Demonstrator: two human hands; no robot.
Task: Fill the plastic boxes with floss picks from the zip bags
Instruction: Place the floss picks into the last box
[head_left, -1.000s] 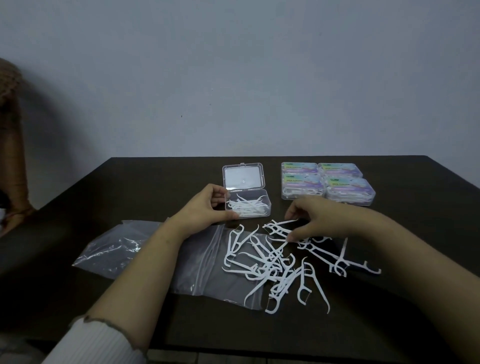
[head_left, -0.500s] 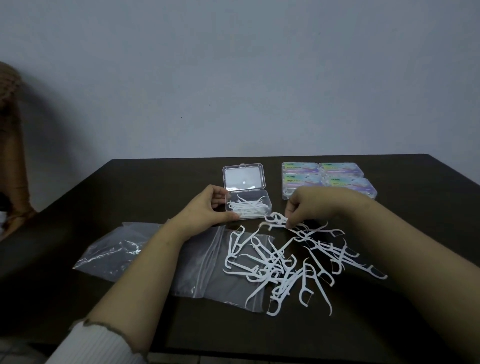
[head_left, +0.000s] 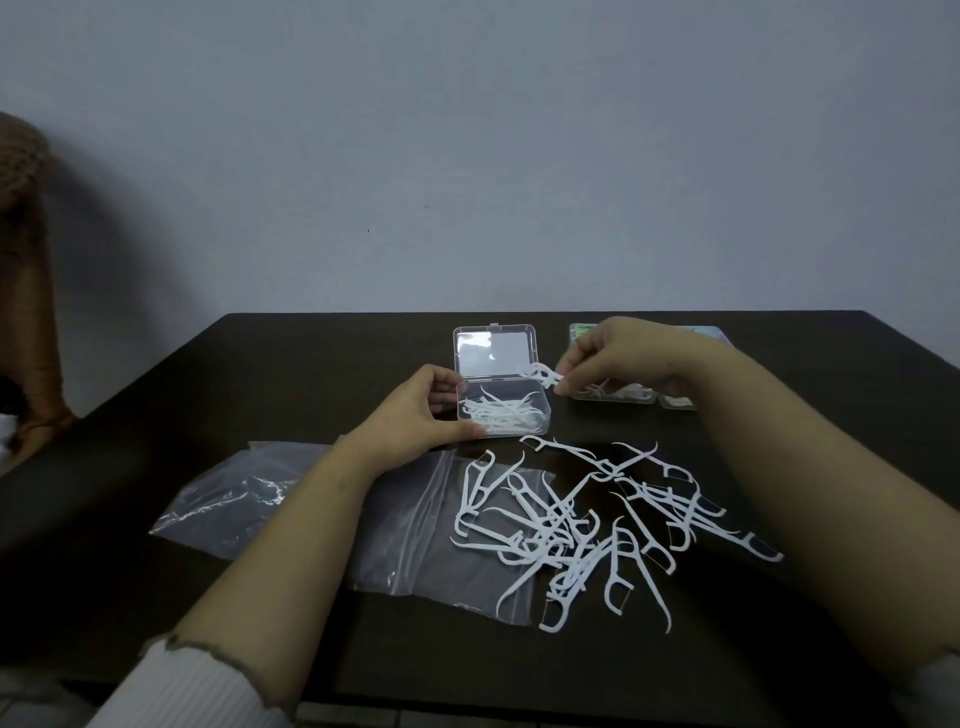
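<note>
Dark table (head_left: 311, 374): pinched floss picks (head_left: 545, 375) just above open box (head_left: 503, 413).

Showing no readable text, brand or number anywhere; coloured labels on the closed boxes (head_left: 613, 395) at far right lying mostly hidden behind a hand, print too blurred to read.

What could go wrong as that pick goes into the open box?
1. The right hand pinches only the floss pick by one end, beside the open box; it could slip onto the table.
2. The left hand holds the box at one side only, so a nudge might tip it.
3. The loose picks lie tangled under the right forearm; a sweep back might scatter them.
</note>
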